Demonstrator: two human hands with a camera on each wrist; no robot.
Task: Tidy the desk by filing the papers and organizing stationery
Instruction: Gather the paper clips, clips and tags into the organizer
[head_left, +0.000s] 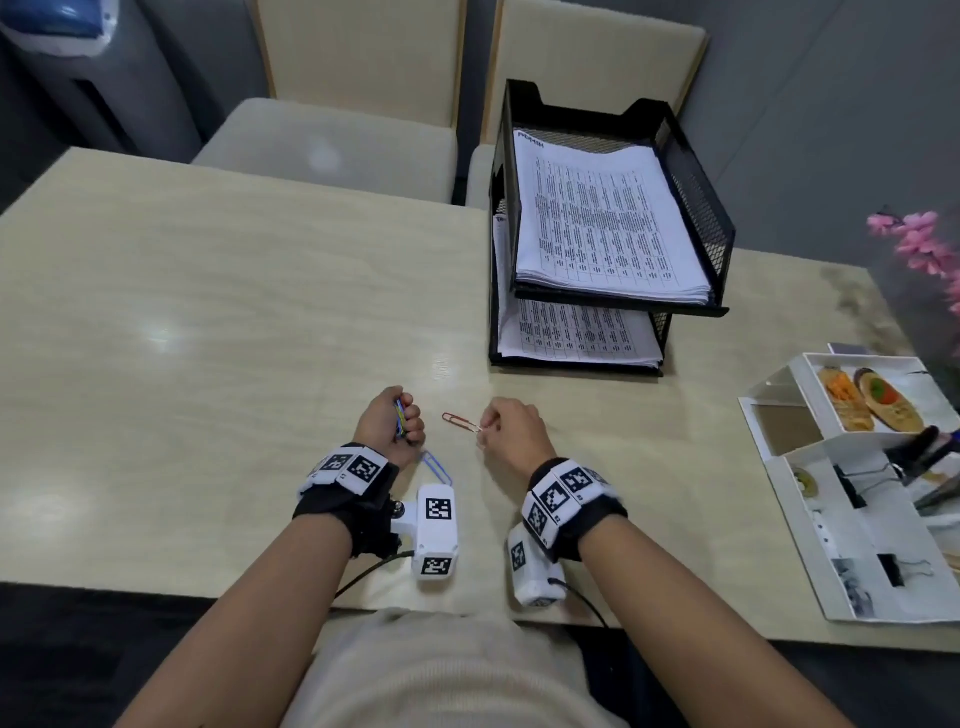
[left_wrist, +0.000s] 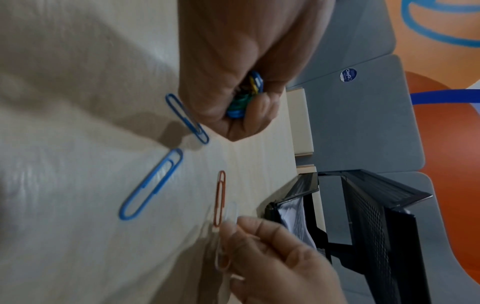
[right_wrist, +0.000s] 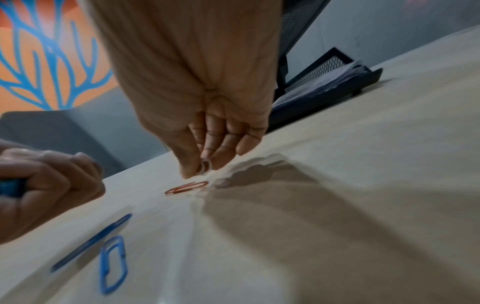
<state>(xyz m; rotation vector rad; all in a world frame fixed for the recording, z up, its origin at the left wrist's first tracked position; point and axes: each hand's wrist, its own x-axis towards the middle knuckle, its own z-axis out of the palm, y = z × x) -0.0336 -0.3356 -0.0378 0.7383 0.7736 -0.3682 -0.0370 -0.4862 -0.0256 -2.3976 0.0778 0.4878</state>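
My left hand (head_left: 402, 421) is curled round a bunch of coloured paper clips (left_wrist: 245, 96). Thumb and fingers of my right hand (head_left: 483, 428) pinch a pale paper clip (right_wrist: 205, 165) just above the desk. A red paper clip (head_left: 460, 422) lies flat on the desk between the two hands, right under the right fingertips (right_wrist: 215, 162). Two blue paper clips (left_wrist: 187, 118) (left_wrist: 150, 185) lie loose on the desk beside my left wrist. The filed papers (head_left: 602, 223) sit in a black mesh two-tier tray (head_left: 701, 208) at the back right.
A white compartment organiser (head_left: 800, 499) with black binder clips (head_left: 891, 569) and pens stands at the right edge of the desk. Pink flowers (head_left: 919, 244) rise behind it. Two chairs (head_left: 332, 140) stand at the far side of the desk.
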